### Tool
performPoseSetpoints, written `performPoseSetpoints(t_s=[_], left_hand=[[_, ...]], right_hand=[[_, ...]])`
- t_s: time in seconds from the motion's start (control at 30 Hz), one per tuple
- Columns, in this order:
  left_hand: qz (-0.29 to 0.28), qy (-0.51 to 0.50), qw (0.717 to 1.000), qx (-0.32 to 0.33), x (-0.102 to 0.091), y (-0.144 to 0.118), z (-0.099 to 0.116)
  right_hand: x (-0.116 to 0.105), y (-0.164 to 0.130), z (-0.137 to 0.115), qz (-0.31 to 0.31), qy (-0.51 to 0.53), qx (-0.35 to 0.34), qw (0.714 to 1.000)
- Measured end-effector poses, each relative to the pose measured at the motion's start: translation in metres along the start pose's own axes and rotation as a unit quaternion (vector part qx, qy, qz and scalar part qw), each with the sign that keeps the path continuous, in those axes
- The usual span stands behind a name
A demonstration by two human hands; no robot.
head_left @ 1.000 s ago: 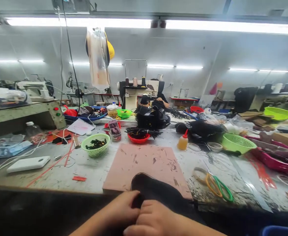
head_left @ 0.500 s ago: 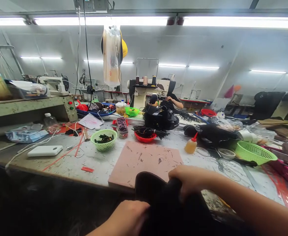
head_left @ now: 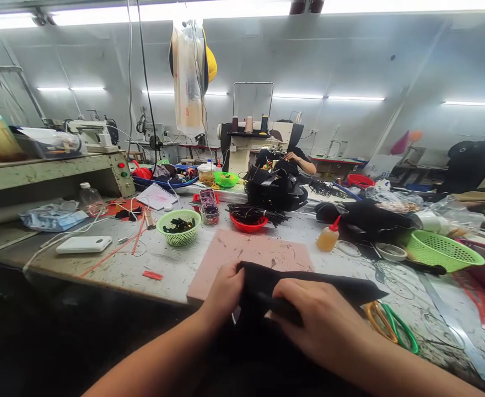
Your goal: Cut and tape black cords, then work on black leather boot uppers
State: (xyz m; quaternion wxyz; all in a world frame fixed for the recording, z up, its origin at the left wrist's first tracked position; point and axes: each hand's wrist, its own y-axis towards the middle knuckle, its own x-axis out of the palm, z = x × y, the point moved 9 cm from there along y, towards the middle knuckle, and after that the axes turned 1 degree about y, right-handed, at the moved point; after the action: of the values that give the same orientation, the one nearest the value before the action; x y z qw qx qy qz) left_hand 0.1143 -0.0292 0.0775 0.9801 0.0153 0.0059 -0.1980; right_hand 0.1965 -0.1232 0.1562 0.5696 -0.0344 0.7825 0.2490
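Observation:
Both of my hands grip one piece of black material, fabric or leather, at the front edge of the workbench. My left hand is closed on its left edge. Farther right, my right hand wraps round a folded part of it. A pointed flap of the piece reaches out to the right past my right hand. Its lower part falls into shadow, so its full shape is hidden. Partly beneath and behind it lies a pink board. Scissors with orange and green handles lie right of my right hand.
Beyond the board stand a green basket of small black parts, a red bowl of black strips and a glue bottle. A white power bank lies left. Behind the bench, another person's hand works at a sewing machine.
My left hand has risen and moved to the black piece's upper edge. The piece is turned, with a flap now pointing right. The view has tipped down, and the scissors have come into sight.

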Motion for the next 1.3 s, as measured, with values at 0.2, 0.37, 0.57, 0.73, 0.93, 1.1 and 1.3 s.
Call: performPoseSetpoints(t_s=[0.2,0.37,0.57,0.73,0.93,1.1,1.3], left_hand=[[0.022,0.074,0.996,0.046,-0.002,-0.006,0.005],[-0.019,0.151,0.987,0.056,0.008,-0.019,-0.003],[-0.060,0.046,0.996,0.051,0.007,-0.022,-0.022],[-0.046,0.054,0.997,0.033,0.001,-0.029,-0.025],[-0.006,0.098,0.993,0.061,0.000,-0.035,-0.011],[-0.012,0.162,0.982,0.091,0.007,-0.039,-0.006],[0.025,0.221,0.969,0.106,0.004,-0.039,-0.005]], right_hand=[[0.011,-0.002,0.008,0.116,0.054,-0.024,0.992],[0.035,0.003,0.022,0.104,0.201,0.053,0.973],[0.046,0.001,0.020,0.172,0.113,0.068,0.976],[0.029,-0.009,0.014,0.270,0.074,0.012,0.960],[0.027,-0.013,-0.006,0.295,0.129,-0.083,0.943],[0.027,-0.019,-0.003,0.319,0.164,-0.069,0.931],[0.028,-0.020,-0.001,0.311,0.213,-0.050,0.925]])
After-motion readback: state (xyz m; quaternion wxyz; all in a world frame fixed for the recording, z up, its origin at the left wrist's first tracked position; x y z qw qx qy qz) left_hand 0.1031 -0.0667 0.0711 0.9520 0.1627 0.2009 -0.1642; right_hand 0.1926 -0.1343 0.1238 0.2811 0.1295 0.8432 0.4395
